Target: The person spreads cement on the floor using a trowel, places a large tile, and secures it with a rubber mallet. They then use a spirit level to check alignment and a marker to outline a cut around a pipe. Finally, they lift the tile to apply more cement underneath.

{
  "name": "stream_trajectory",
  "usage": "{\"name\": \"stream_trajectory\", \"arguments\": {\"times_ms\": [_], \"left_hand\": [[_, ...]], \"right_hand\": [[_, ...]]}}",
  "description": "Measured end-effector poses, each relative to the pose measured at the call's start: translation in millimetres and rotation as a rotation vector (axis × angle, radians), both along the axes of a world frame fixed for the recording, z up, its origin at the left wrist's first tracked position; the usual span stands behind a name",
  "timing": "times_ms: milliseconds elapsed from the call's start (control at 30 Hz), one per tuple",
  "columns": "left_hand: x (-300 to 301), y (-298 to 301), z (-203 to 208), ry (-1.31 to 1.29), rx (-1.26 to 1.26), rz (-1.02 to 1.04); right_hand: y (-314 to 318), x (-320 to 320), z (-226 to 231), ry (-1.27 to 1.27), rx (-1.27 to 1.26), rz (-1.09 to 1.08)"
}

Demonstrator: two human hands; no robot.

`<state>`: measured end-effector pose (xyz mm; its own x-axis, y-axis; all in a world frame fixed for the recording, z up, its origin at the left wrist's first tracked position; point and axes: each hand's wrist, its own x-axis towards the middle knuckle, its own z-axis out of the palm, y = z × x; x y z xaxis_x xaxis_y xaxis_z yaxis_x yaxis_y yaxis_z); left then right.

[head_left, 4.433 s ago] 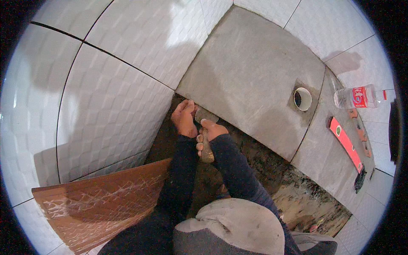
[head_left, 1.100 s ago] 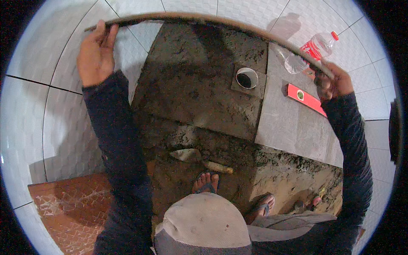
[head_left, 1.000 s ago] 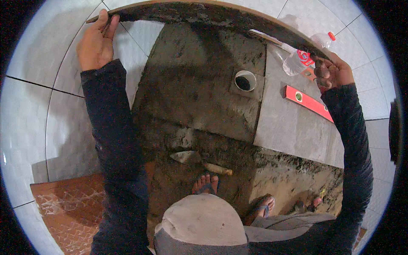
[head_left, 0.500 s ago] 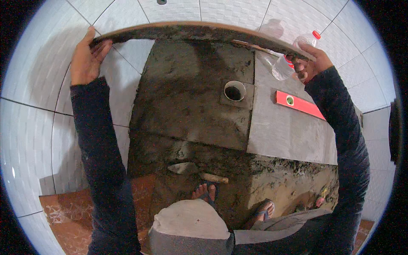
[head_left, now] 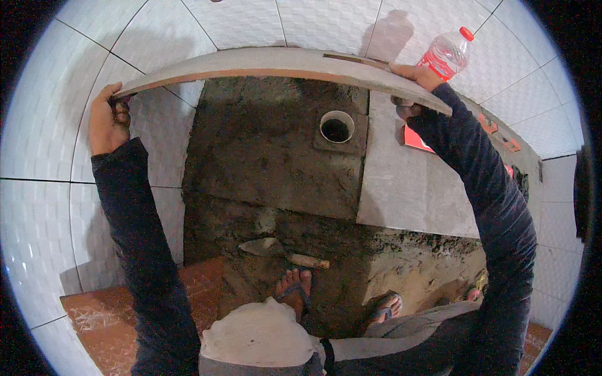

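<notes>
A large floor tile (head_left: 251, 61), pale grey on its face with a reddish-brown edge, is held up by both my hands above the far part of the floor. My left hand (head_left: 110, 122) grips its left end, fingers curled at the edge. On the right end my right hand (head_left: 426, 76) is closed, with some fingers below the tile. A narrow slot shows in the tile near that hand. Beneath lies a dark, wet mortar bed (head_left: 269, 156) with a round white drain pipe (head_left: 337, 127) standing open in it. The tile hides the bed's far edge in part.
Right of the mortar, a laid grey tile (head_left: 407, 188) carries a red spirit level (head_left: 418, 139), partly behind my right arm. A clear bottle with a red cap (head_left: 445, 53) stands by the far wall. A trowel (head_left: 263, 246) lies before my feet. White tiled walls (head_left: 37, 144) surround the floor.
The tile has tilted, so its pale face now shows instead of the dark, mortar-smeared side. My left hand has come lower and left; my right hand has shifted left along the tile.
</notes>
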<state>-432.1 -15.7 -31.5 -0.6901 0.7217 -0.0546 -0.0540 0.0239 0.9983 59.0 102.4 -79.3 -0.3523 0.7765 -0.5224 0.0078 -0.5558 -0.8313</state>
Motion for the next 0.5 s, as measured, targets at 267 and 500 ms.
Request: {"name": "stream_trajectory", "arguments": {"times_ms": [267, 500], "left_hand": [[25, 18, 66, 0.077, -0.069, 0.066], [-5, 25, 181, 0.601, -0.131, -0.024]], "right_hand": [[21, 33, -21, -0.204, 1.304, 0.256], [-3, 22, 22, 0.311, 0.015, -0.004]]}}
